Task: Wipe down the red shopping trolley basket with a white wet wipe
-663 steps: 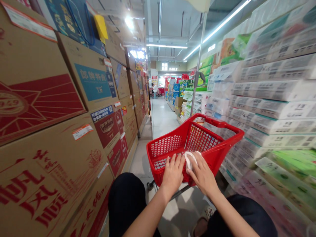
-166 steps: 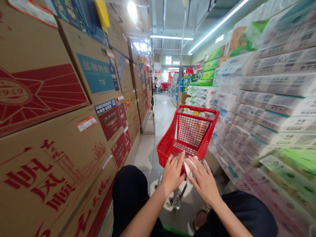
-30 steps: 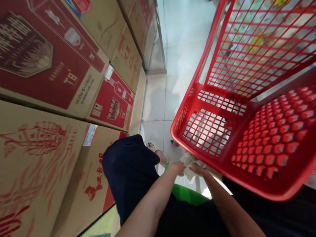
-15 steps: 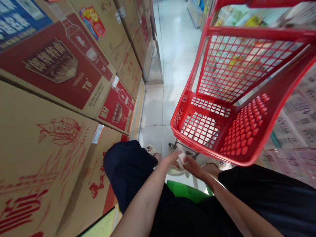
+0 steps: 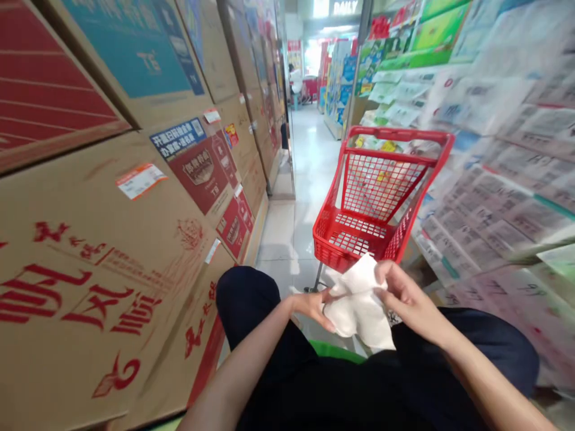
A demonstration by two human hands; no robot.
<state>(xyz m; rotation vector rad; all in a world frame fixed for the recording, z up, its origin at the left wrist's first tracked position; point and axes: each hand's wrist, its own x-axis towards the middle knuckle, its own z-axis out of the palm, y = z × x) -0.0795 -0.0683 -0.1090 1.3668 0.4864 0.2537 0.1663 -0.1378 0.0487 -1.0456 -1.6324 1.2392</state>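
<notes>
A white tissue (image 5: 359,308), creased and partly unfolded, hangs between my two hands above my lap. My left hand (image 5: 317,305) grips its left side, thumb in front. At its upper right, my right hand (image 5: 406,296) pinches the edge between thumb and fingers. Just beyond the tissue stands a red shopping cart (image 5: 330,254) with a grid-patterned basket; the tissue's top corner overlaps its front in my view. Part of a green seat (image 5: 336,351) shows below, between my legs.
Stacked cardboard cartons (image 5: 148,239) form a wall on the left. On the right, shelves of plastic-wrapped packages (image 5: 498,209) run along the aisle. A tiled floor (image 5: 309,173) leads away to blue boxes (image 5: 345,78) and a distant person in white (image 5: 295,81).
My view has tilted up along the aisle. Both hands have come up from low by my feet, and the small white bundle is now spread into a larger tissue.
</notes>
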